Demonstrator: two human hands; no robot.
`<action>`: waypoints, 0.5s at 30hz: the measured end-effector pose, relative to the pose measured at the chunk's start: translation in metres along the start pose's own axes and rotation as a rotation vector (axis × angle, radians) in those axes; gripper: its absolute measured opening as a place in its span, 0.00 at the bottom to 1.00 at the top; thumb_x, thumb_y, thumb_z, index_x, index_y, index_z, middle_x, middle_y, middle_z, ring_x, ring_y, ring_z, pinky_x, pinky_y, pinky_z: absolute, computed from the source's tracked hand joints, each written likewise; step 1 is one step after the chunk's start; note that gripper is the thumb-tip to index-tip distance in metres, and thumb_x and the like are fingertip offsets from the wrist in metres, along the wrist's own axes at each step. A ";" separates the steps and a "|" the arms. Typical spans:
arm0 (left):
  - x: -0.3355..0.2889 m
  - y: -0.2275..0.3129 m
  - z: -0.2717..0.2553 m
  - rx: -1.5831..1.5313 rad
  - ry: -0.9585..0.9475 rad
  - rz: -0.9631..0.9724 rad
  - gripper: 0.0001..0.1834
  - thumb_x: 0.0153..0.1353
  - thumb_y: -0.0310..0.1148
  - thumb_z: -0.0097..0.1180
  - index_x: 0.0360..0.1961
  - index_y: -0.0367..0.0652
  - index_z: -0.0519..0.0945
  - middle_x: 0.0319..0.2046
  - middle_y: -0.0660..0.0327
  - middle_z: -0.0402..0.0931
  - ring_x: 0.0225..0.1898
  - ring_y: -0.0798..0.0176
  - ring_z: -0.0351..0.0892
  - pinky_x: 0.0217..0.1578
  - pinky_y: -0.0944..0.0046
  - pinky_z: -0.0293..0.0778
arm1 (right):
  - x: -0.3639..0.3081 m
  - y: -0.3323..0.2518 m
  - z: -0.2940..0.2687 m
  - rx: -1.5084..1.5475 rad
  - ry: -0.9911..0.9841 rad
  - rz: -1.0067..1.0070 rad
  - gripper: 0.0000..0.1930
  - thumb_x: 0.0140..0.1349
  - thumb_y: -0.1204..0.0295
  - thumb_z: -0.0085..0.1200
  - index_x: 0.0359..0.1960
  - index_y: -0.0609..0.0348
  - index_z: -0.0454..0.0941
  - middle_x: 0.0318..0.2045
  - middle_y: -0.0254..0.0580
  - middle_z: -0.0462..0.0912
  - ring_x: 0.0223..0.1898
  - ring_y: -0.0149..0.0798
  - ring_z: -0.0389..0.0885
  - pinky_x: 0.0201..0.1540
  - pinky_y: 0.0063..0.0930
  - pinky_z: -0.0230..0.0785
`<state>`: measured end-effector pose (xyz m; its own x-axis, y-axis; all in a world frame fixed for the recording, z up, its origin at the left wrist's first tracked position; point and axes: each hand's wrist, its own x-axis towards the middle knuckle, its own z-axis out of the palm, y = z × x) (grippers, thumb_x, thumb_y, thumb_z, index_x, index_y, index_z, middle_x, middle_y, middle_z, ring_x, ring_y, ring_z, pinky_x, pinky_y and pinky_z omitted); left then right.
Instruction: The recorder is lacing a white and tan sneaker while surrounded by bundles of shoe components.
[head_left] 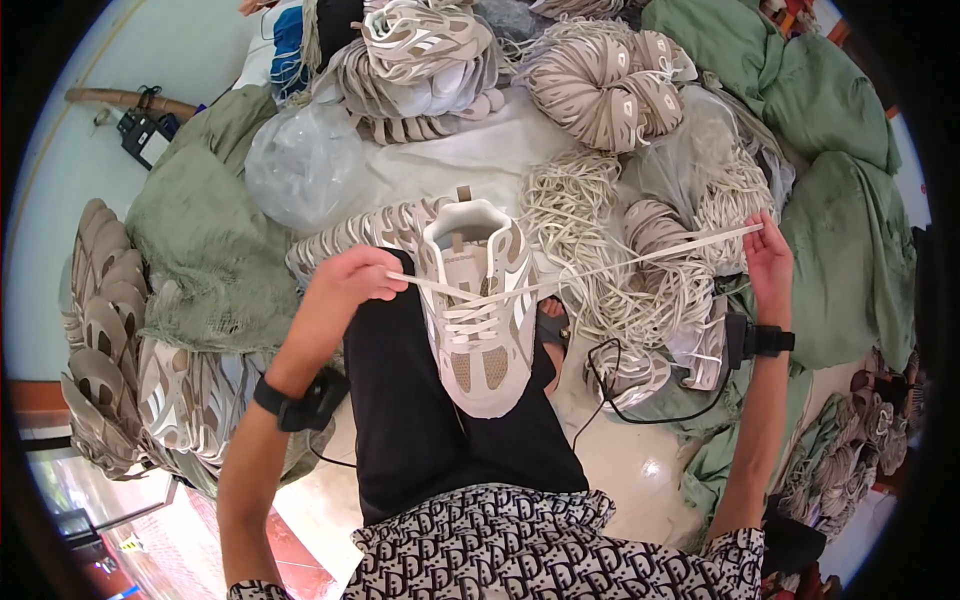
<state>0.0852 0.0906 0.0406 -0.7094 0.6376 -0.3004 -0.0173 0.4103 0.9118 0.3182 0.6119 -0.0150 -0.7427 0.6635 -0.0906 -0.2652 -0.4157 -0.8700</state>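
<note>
A beige and white sneaker upper (488,378) rests on my lap, its toe pointing towards me; its underside is hidden. A flat cream shoelace (640,258) is threaded through its lower eyelets and crosses over the tongue. My left hand (352,286), just left of the shoe, pinches one short end of the lace between thumb and fingers. Out to the right and well away from the shoe, my right hand (768,262) pinches the other, longer end. Both ends are stretched outwards, and the right one looks taut.
Loose cream laces (590,245) lie heaped right of the shoe. Bundled uppers (605,85) and a stacked pile (425,60) stand at the back. Further uppers (185,395) sit at left, beside green cloth (205,240). A black cable (665,420) hangs near my right wrist.
</note>
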 end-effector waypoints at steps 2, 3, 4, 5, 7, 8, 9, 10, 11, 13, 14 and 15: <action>-0.010 0.012 0.004 -0.666 0.061 0.072 0.11 0.59 0.31 0.48 0.38 0.34 0.73 0.34 0.56 0.75 0.39 0.63 0.74 0.43 0.66 0.71 | 0.003 -0.003 -0.017 0.039 0.096 -0.057 0.18 0.60 0.74 0.48 0.52 0.68 0.67 0.47 0.45 0.74 0.50 0.38 0.72 0.54 0.29 0.64; -0.013 0.015 -0.001 -0.664 0.071 0.071 0.11 0.59 0.31 0.48 0.38 0.34 0.73 0.34 0.56 0.75 0.39 0.63 0.74 0.43 0.66 0.71 | 0.007 -0.004 -0.022 0.042 0.088 -0.052 0.18 0.60 0.74 0.48 0.52 0.68 0.67 0.47 0.45 0.74 0.50 0.38 0.72 0.54 0.29 0.64; -0.014 0.016 -0.009 -0.784 0.103 0.194 0.11 0.60 0.30 0.47 0.40 0.33 0.72 0.36 0.54 0.73 0.41 0.62 0.73 0.47 0.64 0.69 | 0.010 -0.007 -0.029 0.057 0.075 -0.068 0.18 0.60 0.74 0.47 0.52 0.68 0.67 0.47 0.45 0.74 0.51 0.38 0.71 0.55 0.30 0.63; -0.015 0.016 -0.021 -0.901 0.135 0.319 0.11 0.60 0.29 0.47 0.41 0.32 0.71 0.39 0.53 0.72 0.44 0.60 0.71 0.51 0.62 0.67 | 0.013 -0.011 -0.036 0.072 0.061 -0.084 0.18 0.61 0.74 0.46 0.52 0.69 0.66 0.48 0.46 0.73 0.51 0.39 0.71 0.56 0.30 0.62; -0.019 0.014 -0.074 -1.168 0.071 0.426 0.15 0.60 0.28 0.48 0.46 0.32 0.67 0.41 0.55 0.70 0.48 0.59 0.67 0.55 0.61 0.62 | 0.023 -0.023 -0.057 0.069 0.023 -0.112 0.18 0.61 0.74 0.45 0.53 0.69 0.66 0.48 0.46 0.73 0.52 0.39 0.70 0.57 0.31 0.62; -0.021 0.006 -0.122 -1.147 0.151 0.462 0.15 0.61 0.27 0.46 0.48 0.31 0.67 0.42 0.54 0.70 0.49 0.59 0.67 0.56 0.61 0.62 | 0.026 -0.029 -0.068 0.062 0.000 -0.149 0.18 0.61 0.74 0.45 0.53 0.69 0.65 0.49 0.47 0.73 0.53 0.40 0.70 0.57 0.31 0.61; -0.030 -0.001 -0.164 -1.118 0.240 0.494 0.15 0.62 0.27 0.44 0.49 0.30 0.66 0.44 0.54 0.69 0.49 0.59 0.67 0.56 0.62 0.62 | 0.029 -0.034 -0.074 0.055 0.020 -0.150 0.19 0.62 0.75 0.44 0.53 0.70 0.65 0.49 0.48 0.73 0.52 0.41 0.71 0.57 0.32 0.63; -0.044 0.012 -0.185 -0.766 0.335 0.517 0.17 0.63 0.26 0.44 0.51 0.28 0.64 0.47 0.53 0.68 0.49 0.59 0.67 0.56 0.63 0.62 | 0.027 -0.048 -0.086 0.048 0.018 -0.146 0.19 0.62 0.75 0.44 0.53 0.70 0.65 0.49 0.48 0.73 0.52 0.41 0.71 0.57 0.32 0.63; -0.057 0.030 -0.205 -0.412 0.415 0.525 0.18 0.63 0.26 0.43 0.52 0.27 0.63 0.49 0.52 0.67 0.50 0.60 0.67 0.57 0.64 0.62 | 0.025 -0.062 -0.104 0.000 0.112 -0.163 0.18 0.62 0.75 0.44 0.53 0.70 0.65 0.49 0.48 0.73 0.52 0.41 0.71 0.57 0.32 0.63; -0.093 0.048 -0.293 0.090 0.698 0.465 0.18 0.62 0.22 0.42 0.52 0.25 0.63 0.50 0.48 0.65 0.54 0.55 0.66 0.59 0.60 0.61 | 0.027 -0.097 -0.138 -0.040 0.180 -0.181 0.18 0.62 0.75 0.43 0.54 0.69 0.65 0.50 0.48 0.73 0.52 0.41 0.71 0.57 0.32 0.63; -0.110 0.061 -0.351 -0.192 0.880 0.483 0.18 0.62 0.21 0.42 0.53 0.24 0.62 0.51 0.46 0.65 0.55 0.53 0.65 0.60 0.59 0.60 | 0.032 -0.116 -0.156 -0.073 0.174 -0.206 0.18 0.62 0.75 0.44 0.53 0.69 0.66 0.49 0.48 0.73 0.52 0.41 0.71 0.57 0.32 0.63; -0.132 0.078 -0.397 -0.469 1.055 0.498 0.19 0.61 0.21 0.41 0.53 0.24 0.61 0.52 0.45 0.65 0.56 0.52 0.64 0.61 0.58 0.58 | 0.039 -0.126 -0.172 -0.097 0.166 -0.223 0.17 0.61 0.75 0.45 0.52 0.69 0.67 0.49 0.48 0.74 0.52 0.41 0.72 0.56 0.33 0.63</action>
<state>-0.1022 -0.2204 0.2625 -0.9240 -0.2635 0.2771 0.3193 -0.1330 0.9383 0.4286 0.7972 0.0080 -0.5598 0.8278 0.0370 -0.3447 -0.1920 -0.9189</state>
